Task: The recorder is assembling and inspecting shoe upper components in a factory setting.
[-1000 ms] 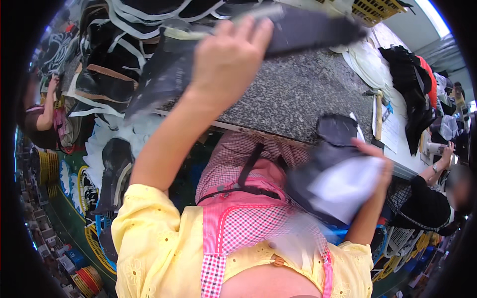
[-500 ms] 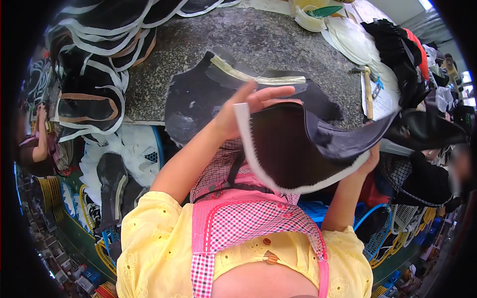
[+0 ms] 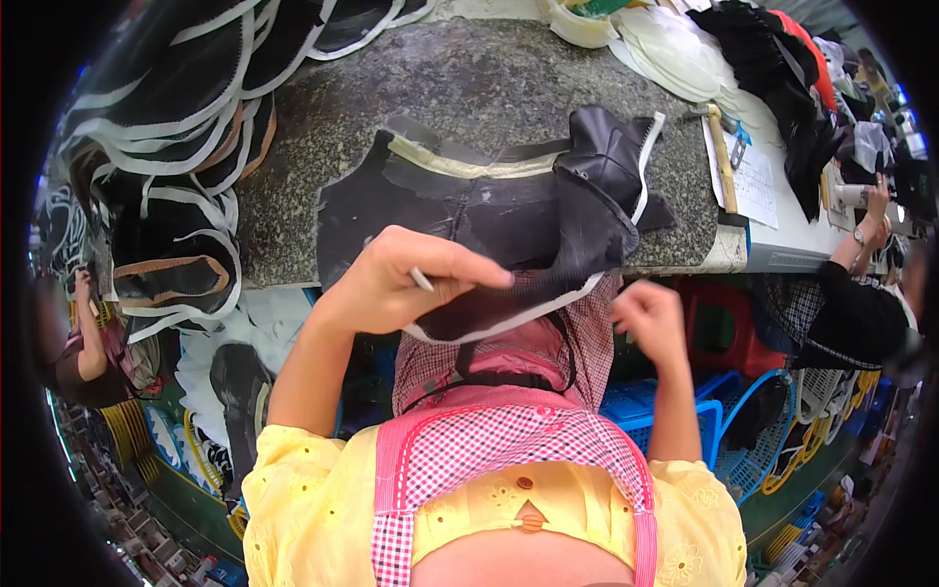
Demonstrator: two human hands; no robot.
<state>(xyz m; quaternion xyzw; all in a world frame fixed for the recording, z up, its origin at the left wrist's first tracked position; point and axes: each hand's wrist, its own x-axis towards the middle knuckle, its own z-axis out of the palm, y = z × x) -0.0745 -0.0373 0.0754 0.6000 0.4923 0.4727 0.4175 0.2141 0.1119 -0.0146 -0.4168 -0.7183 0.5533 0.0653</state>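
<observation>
My left hand (image 3: 396,279) is closed around a thin, pen-like stick (image 3: 421,280), its pale tip poking out below the fingers. It hovers over the near left part of a black leather boot upper (image 3: 597,196) edged in white. That upper lies folded up at its right, its white-edged near side hanging over the table edge. Beneath it is a flat black leather piece (image 3: 367,186) with a cream strip (image 3: 469,168) along its far edge. My right hand (image 3: 650,318), slightly blurred, is off the table edge, apart from the upper, fingers curled in and nothing visible in them.
Black pieces with white edging (image 3: 176,210) are piled at the left of the speckled stone tabletop (image 3: 391,78). A wooden-handled hammer (image 3: 722,161) lies on paper at the right, near a stack of white pieces (image 3: 675,54). Blue baskets (image 3: 631,416) stand below. People work at both sides.
The boot upper has come down from both hands onto the flat piece. My right hand has let go and drawn away from it. The pen-like stick now shows in my left hand.
</observation>
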